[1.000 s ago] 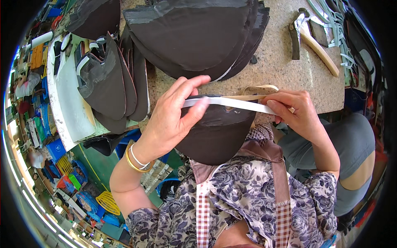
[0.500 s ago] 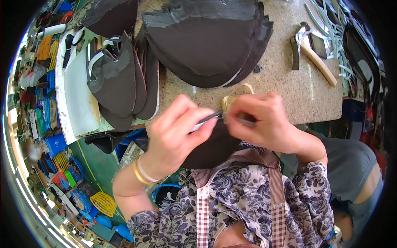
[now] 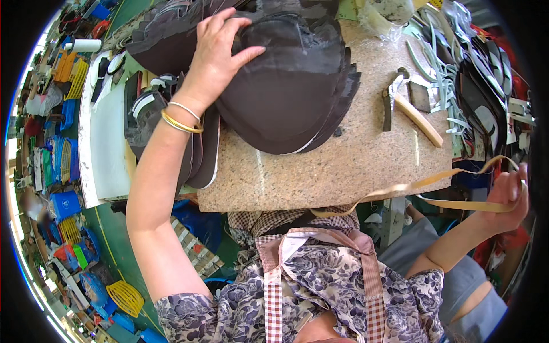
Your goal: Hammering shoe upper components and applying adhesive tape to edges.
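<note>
My left hand (image 3: 220, 57) reaches over a stack of dark brown rounded pieces (image 3: 286, 103), its thumb and fingers spread and nothing visible in them. The stacked pieces overlap, and grey smears run along their far parts. Out at the far right, my right hand (image 3: 506, 200) has its fingers closed on a tan strip (image 3: 434, 180). The strip loops from that hand across the table's near right corner towards my lap, with a second length of it below. Parts of the right fingers are blurred.
A hammer (image 3: 417, 117) with a wooden handle lies on the speckled table (image 3: 343, 177). Pale cords (image 3: 443, 68) are heaped at the right, beside stacked dark parts (image 3: 480, 97). More brown pieces (image 3: 203, 157) stand at the left. A yellow basket (image 3: 124, 298) is lower left.
My hands have parted: the left went forward to the brown stack, the right far right, drawing out the tan strip. The slim black-and-silver tool at my left hand no longer shows.
</note>
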A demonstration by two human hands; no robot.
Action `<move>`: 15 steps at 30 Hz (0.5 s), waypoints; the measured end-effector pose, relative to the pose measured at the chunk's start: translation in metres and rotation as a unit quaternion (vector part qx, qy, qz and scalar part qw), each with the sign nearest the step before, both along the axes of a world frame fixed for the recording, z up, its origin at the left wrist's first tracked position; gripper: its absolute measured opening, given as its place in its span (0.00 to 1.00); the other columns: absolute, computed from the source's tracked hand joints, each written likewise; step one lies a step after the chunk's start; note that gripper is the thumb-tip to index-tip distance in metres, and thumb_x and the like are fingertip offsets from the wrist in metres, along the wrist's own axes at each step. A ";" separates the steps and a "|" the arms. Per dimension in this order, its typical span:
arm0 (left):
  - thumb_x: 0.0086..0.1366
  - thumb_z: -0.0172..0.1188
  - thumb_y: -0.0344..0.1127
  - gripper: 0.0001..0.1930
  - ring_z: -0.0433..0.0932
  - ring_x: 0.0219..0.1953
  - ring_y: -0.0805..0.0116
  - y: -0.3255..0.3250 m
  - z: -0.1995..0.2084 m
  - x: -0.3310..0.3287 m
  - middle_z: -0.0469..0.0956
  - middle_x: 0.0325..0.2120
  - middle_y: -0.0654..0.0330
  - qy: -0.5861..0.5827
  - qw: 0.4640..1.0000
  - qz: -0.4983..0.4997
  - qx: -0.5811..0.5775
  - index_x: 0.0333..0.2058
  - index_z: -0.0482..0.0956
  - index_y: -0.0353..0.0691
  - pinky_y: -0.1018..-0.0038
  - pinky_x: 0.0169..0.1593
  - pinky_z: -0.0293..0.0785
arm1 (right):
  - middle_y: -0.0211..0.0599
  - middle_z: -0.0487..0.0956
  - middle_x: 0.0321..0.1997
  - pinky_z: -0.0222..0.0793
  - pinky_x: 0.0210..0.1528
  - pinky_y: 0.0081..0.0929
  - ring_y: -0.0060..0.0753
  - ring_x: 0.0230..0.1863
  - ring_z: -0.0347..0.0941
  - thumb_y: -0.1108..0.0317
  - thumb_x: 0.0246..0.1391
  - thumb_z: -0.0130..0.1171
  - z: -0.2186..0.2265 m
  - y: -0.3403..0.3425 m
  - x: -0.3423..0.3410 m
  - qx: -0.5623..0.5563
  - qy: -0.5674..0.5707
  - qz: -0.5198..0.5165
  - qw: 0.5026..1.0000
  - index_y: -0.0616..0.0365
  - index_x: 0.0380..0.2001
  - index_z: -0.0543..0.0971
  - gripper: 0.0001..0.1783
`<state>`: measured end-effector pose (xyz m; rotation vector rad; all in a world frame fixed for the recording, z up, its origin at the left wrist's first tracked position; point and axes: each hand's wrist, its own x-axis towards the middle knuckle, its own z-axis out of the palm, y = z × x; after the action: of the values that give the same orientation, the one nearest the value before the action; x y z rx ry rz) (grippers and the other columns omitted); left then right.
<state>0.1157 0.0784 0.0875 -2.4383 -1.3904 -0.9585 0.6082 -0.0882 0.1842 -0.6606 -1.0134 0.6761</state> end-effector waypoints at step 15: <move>0.52 0.64 0.21 0.33 0.77 0.31 0.77 -0.147 0.043 0.049 0.79 0.32 0.63 -0.244 0.795 -0.100 -0.546 0.56 0.61 0.40 0.79 0.34 0.75 | 0.33 0.77 0.18 0.61 0.14 0.15 0.16 0.13 0.69 0.74 0.56 0.53 -0.027 0.043 -0.194 -0.259 -0.393 0.318 0.823 0.63 0.34 0.81 0.08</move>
<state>0.1643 -0.0687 0.1304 -3.3236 -2.4225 -1.0426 0.4141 -0.0454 0.1568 -1.1407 -1.8917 1.3540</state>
